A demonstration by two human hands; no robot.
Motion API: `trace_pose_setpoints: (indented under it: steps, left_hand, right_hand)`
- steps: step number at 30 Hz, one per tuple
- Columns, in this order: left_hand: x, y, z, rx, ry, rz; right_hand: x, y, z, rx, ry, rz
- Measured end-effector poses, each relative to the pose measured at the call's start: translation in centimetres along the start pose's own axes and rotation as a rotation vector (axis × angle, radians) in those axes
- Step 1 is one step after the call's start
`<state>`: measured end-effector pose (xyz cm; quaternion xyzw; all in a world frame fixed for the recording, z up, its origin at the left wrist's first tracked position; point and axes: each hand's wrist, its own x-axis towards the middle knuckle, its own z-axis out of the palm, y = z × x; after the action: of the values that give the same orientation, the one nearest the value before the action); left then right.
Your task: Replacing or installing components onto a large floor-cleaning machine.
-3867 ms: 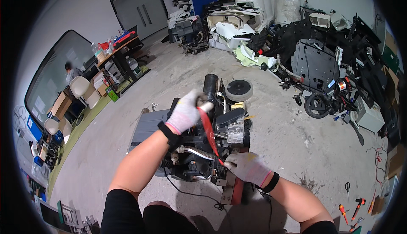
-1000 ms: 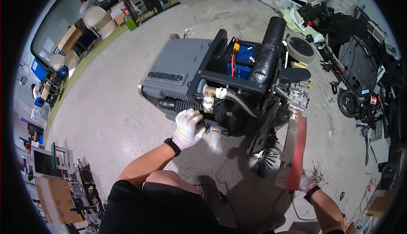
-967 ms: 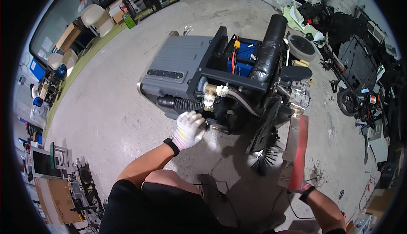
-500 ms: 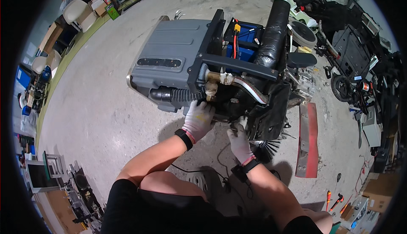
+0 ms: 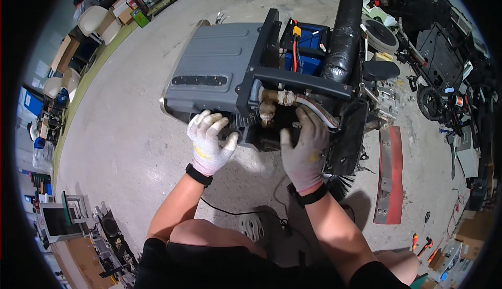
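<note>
A machine with a grey ribbed tank (image 5: 212, 53) and a black metal frame (image 5: 298, 80) stands before me on the floor. My left hand (image 5: 208, 145), in a white glove, is at the tank's lower near edge, fingers spread over the left end of a black corrugated hose (image 5: 244, 119); whether it touches the hose I cannot tell. My right hand (image 5: 306, 153), gloved too, has its fingers extended and thumb apart, at a dark opening below a braided hose (image 5: 320, 114). Between the hands are a brass-coloured pipe (image 5: 269, 96) and a dirty fitting (image 5: 266, 112).
A black-wrapped cylinder (image 5: 345, 38) and blue batteries (image 5: 308, 40) sit on the machine. Right of it lies a red and grey strip (image 5: 388, 174). A black cable (image 5: 225, 209) runs across the floor near my shoe (image 5: 253, 229). Screwdrivers (image 5: 414, 242) lie at lower right.
My left hand has moved left from below the fitting to the hose's left end, its fingers spreading. My right hand has risen from the lower edge to the opening. The view has shifted slightly.
</note>
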<state>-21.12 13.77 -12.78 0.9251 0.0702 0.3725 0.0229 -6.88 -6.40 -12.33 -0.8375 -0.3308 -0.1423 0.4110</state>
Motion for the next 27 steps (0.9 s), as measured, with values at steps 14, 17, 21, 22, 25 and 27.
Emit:
trace_pose_setpoints:
  steps: [14, 17, 21, 22, 25, 27]
  left_hand:
    - [13.6, 2.5, 0.4, -0.059, -0.294, 0.135]
    - [13.5, 3.0, 1.1, 0.001, -0.203, 0.117]
    - [13.3, 3.2, 1.7, 0.022, -0.166, 0.104]
    - [13.4, 3.1, 1.8, 0.021, -0.159, 0.119]
    - [13.4, 3.1, 2.0, 0.052, -0.145, 0.104]
    - [13.3, 3.2, 2.1, 0.066, -0.132, 0.108]
  right_hand:
    - [4.0, 0.5, -2.0, -0.311, -0.029, 0.206]
    - [4.9, 1.3, -2.6, -0.233, -0.093, 0.247]
    - [5.8, 1.8, -2.6, -0.26, -0.14, 0.245]
    - [5.9, 1.8, -2.6, -0.264, -0.118, 0.225]
    - [5.6, 1.6, -2.8, -0.254, -0.119, 0.232]
    - [5.1, 1.6, -2.9, -0.257, -0.137, 0.236]
